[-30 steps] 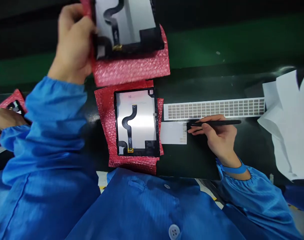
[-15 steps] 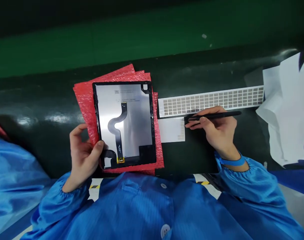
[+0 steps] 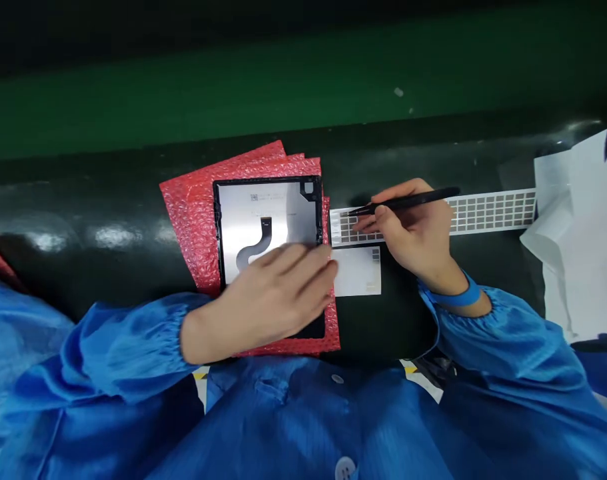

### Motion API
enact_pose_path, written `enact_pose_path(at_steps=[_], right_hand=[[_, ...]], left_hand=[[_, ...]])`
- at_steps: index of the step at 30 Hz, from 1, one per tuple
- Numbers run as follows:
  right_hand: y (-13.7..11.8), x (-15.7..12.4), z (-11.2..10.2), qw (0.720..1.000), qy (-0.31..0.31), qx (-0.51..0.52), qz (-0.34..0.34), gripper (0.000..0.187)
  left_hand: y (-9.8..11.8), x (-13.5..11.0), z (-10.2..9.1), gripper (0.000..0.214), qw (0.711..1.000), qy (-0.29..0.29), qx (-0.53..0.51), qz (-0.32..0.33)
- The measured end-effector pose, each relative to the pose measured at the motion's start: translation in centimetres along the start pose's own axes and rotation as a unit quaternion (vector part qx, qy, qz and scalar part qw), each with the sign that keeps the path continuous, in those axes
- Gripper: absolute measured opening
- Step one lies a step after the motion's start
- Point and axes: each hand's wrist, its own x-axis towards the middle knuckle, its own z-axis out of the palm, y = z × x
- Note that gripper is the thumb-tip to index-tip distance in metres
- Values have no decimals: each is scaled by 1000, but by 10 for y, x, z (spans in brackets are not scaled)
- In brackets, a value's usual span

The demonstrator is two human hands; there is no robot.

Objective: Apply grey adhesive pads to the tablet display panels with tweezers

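A black-framed display panel (image 3: 283,207) with a silver back and a black flex cable lies on red bubble-wrap sheets (image 3: 193,213) on the dark bench. My left hand (image 3: 273,293) lies flat over the panel's lower half, fingers stretched out toward a small white card (image 3: 360,273) at its right. My right hand (image 3: 413,233) pinches black tweezers (image 3: 408,199), their tip over the left end of a long strip of small grey labels (image 3: 493,210).
Loose white paper sheets (image 3: 578,240) lie at the right edge. A green conveyor belt (image 3: 283,87) runs along the back. Another blue sleeve (image 3: 13,347) and a bit of red wrap show at the far left.
My left hand let go of the panel's lower left corner and moved across onto its lower half. My right hand rose with the tweezers from the white card to the label strip.
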Motion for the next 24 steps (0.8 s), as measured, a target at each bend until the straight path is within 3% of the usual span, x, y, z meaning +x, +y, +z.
enact_pose_path(at_steps=[3, 6, 14, 24], right_hand=[[4, 8, 4, 1000, 14, -1, 9, 38], [1, 6, 4, 999, 19, 3, 32, 35], [-8, 2, 1, 999, 11, 0, 46, 24], [-6, 11, -4, 997, -24, 52, 45, 15]], left_hand=[[4, 32, 18, 46, 995, -83, 57, 1], [5, 41, 28, 59, 988, -136, 69, -18], [8, 37, 32, 54, 989, -119, 74, -39], [9, 42, 27, 55, 981, -167, 89, -46]])
